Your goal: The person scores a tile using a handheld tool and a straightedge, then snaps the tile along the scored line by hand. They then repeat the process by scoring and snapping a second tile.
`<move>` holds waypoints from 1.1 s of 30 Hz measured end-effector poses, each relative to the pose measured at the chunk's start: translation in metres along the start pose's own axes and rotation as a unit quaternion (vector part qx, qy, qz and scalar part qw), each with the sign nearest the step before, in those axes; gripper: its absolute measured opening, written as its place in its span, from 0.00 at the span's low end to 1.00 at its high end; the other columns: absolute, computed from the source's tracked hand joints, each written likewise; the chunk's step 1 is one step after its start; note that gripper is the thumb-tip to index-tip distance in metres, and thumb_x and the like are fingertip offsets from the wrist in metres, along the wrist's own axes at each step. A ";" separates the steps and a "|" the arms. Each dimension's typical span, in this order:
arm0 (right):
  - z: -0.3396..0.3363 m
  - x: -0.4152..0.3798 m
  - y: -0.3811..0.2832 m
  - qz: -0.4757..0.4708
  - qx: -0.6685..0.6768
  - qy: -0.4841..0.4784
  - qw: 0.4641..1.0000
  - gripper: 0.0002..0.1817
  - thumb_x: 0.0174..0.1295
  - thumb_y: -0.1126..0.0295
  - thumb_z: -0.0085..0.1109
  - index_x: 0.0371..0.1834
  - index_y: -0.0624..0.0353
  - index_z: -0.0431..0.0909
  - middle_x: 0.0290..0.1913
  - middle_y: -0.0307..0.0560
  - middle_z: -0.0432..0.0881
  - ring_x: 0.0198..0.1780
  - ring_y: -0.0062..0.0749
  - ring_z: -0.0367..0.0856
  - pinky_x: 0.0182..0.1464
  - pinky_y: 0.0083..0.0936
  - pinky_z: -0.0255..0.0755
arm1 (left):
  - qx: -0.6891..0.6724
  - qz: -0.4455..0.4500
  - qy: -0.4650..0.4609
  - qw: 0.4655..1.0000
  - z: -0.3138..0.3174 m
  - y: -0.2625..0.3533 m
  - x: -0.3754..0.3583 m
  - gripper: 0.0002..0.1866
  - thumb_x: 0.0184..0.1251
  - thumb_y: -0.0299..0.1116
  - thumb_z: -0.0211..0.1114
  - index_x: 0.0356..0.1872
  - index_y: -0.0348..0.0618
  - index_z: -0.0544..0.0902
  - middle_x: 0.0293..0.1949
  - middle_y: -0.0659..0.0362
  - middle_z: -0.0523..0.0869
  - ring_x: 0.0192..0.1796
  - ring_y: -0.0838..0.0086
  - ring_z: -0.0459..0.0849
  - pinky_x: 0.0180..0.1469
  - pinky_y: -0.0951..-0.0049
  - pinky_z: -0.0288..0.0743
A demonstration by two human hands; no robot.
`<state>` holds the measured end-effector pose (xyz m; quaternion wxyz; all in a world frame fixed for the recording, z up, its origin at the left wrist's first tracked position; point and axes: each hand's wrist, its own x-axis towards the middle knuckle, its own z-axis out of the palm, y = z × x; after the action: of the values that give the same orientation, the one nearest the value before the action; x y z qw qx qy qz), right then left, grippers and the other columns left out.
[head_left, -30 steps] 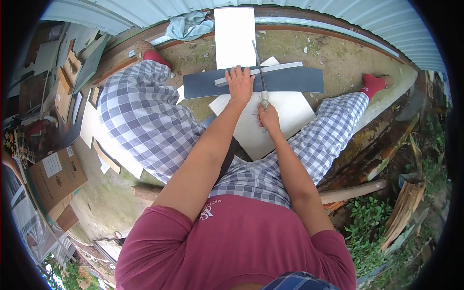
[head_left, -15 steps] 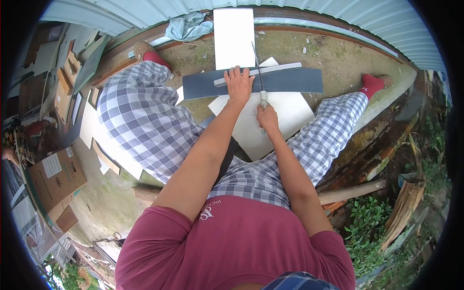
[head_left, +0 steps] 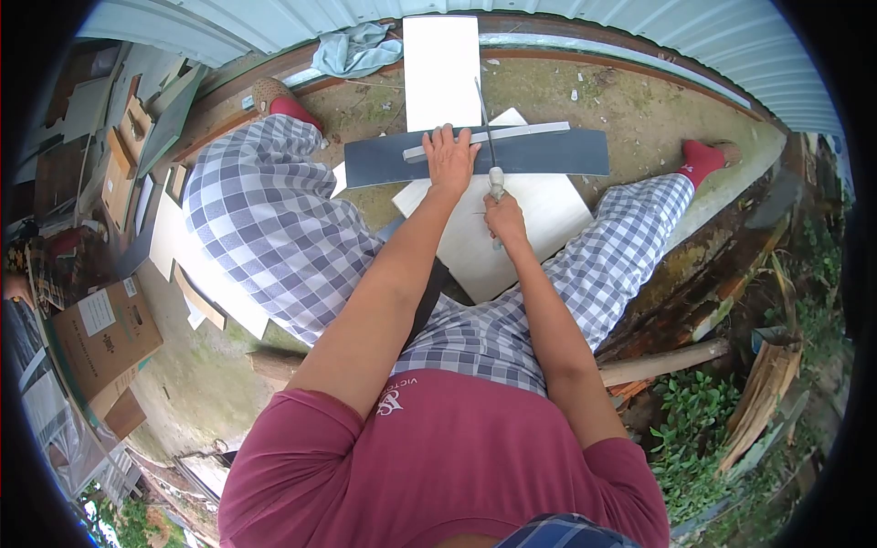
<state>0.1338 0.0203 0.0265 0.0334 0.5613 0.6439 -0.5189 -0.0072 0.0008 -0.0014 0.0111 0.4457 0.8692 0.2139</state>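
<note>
My left hand [head_left: 450, 163] lies flat with its fingers spread, pressing on a dark grey board [head_left: 548, 153] and a light metal bar [head_left: 530, 130] laid slantwise across it. Just right of those fingers, my right hand [head_left: 504, 220] is closed around the pale handle of a saw-like tool [head_left: 496, 181]. Its long thin blade points away from me, crossing the bar and the board. From above the blade shows almost edge-on, so its teeth cannot be made out. Beneath the dark board is a white panel [head_left: 512, 242], between my legs.
A white board [head_left: 442, 73] extends from the dark board toward the corrugated metal wall [head_left: 585, 18]. A grey-blue cloth [head_left: 358, 51] lies by the wall's foot. Wood offcuts and a cardboard box [head_left: 108, 338] crowd the left. Split wood [head_left: 763, 402] and plants are at right.
My right hand and the tool have shifted very slightly forward and left. My left hand, the bar and the dark board have stayed practically in place.
</note>
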 end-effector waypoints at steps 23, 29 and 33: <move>-0.005 0.000 0.008 -0.004 -0.044 0.003 0.999 0.15 0.66 0.61 0.51 0.40 0.65 0.75 0.18 0.48 0.78 0.16 0.35 0.78 0.22 0.33 0.73 | -0.002 -0.026 -0.027 0.999 -0.001 0.001 0.004 0.19 0.67 0.43 0.61 0.55 0.48 0.77 0.60 0.48 0.73 0.65 0.52 0.66 0.68 0.41 0.50; -0.002 -0.001 0.014 -0.022 -0.064 0.003 0.998 0.16 0.66 0.61 0.50 0.41 0.66 0.75 0.19 0.51 0.79 0.17 0.37 0.79 0.23 0.34 0.74 | 0.003 -0.018 -0.033 0.999 -0.003 -0.001 0.004 0.19 0.67 0.43 0.60 0.55 0.49 0.77 0.60 0.49 0.73 0.65 0.52 0.66 0.68 0.41 0.50; 0.001 -0.009 0.017 -0.030 -0.066 0.000 0.997 0.16 0.66 0.61 0.50 0.42 0.66 0.75 0.23 0.56 0.80 0.22 0.44 0.81 0.29 0.38 0.75 | 0.011 -0.014 -0.037 0.999 -0.004 -0.003 0.004 0.20 0.67 0.43 0.60 0.56 0.49 0.77 0.61 0.49 0.73 0.67 0.52 0.65 0.69 0.41 0.49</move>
<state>0.1493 0.0100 0.0212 0.0549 0.5381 0.6935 -0.4758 -0.0125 0.0005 0.0019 0.0417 0.4411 0.8766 0.1877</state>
